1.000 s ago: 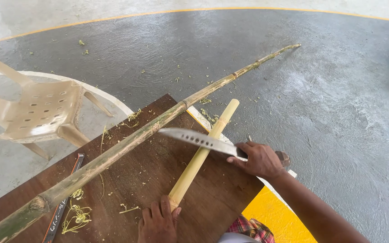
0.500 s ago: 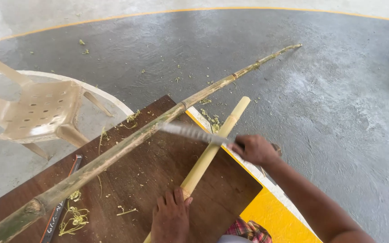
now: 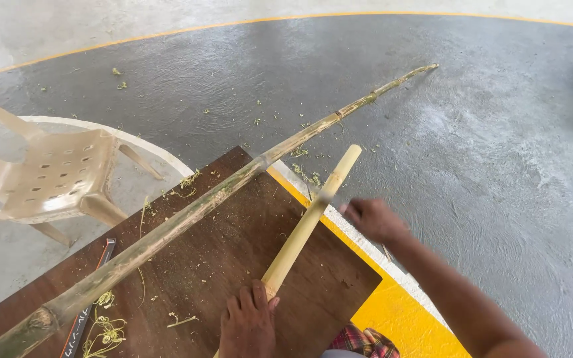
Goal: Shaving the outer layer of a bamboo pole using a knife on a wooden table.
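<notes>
On the brown board [image 3: 233, 252] lies a peeled yellow stick [image 3: 306, 222], its far end jutting over the grey floor [image 3: 499, 132]. Left hand [image 3: 248, 325] has fingers closed over the near end. Right hand [image 3: 374, 219] is clenched on a knife [image 3: 326, 197], blurred, at the stick. A long green pole [image 3: 200, 209] crosses beside it. A beige chair [image 3: 48, 179] stands left; a black strip [image 3: 87, 298] with pale marks lies nearby.
</notes>
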